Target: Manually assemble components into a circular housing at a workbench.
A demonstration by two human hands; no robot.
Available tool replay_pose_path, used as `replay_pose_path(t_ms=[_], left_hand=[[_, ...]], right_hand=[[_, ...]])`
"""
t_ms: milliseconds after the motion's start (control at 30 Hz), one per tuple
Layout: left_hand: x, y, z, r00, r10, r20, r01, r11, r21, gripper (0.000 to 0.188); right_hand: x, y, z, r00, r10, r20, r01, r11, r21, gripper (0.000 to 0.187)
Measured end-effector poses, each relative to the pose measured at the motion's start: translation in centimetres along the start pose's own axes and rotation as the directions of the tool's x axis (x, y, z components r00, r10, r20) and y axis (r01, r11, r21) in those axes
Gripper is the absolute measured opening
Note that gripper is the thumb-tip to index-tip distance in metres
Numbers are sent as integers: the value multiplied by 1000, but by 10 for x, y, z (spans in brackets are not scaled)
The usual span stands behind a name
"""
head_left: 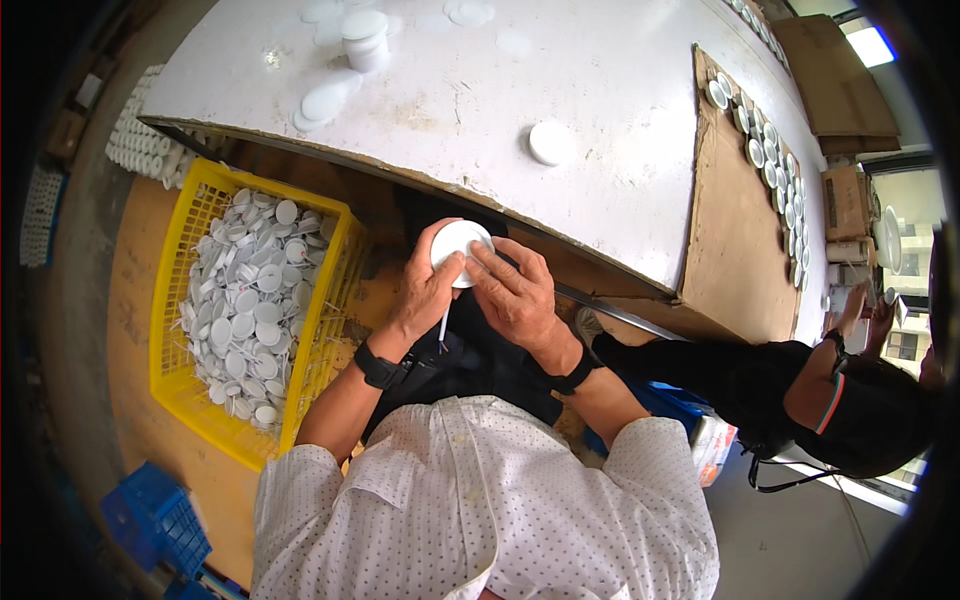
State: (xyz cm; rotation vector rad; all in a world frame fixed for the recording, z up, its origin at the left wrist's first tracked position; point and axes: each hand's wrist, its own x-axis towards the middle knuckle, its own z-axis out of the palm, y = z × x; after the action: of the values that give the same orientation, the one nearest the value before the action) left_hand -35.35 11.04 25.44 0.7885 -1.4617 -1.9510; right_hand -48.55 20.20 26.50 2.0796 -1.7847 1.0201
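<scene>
A white round disc (460,238) with a short white cable (443,326) hanging below it is held up in front of my chest. My left hand (424,285) grips its left side, thumb pressed on the face. On the other side, my right hand (520,298) closes on the lower right of the disc, fingers lying over its face. Down to my left stands a yellow plastic crate (160,330) heaped with similar white discs (243,325) and their cables. One plain white disc (551,143) lies on the white table (440,110) just ahead.
Farther back on the table are a small stack of white lids (365,40) and flat translucent discs (328,100). Rows of round white pieces (770,165) rest on a cardboard sheet (735,230) at right. A co-worker (850,400) works there. A blue basket (155,520) sits lower left.
</scene>
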Motion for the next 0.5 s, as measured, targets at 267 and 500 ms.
replay_pose_path(t_ms=[267,500], left_hand=[[-8,-49,-163,867,7,-499,49,994,99,55],[-101,-106,-387,257,-148,-955,451,892,-17,72]], right_hand=[[-6,24,-13,953,297,-60,-289,950,115,39],[-17,50,-36,872,475,-116,-465,880,100,35]])
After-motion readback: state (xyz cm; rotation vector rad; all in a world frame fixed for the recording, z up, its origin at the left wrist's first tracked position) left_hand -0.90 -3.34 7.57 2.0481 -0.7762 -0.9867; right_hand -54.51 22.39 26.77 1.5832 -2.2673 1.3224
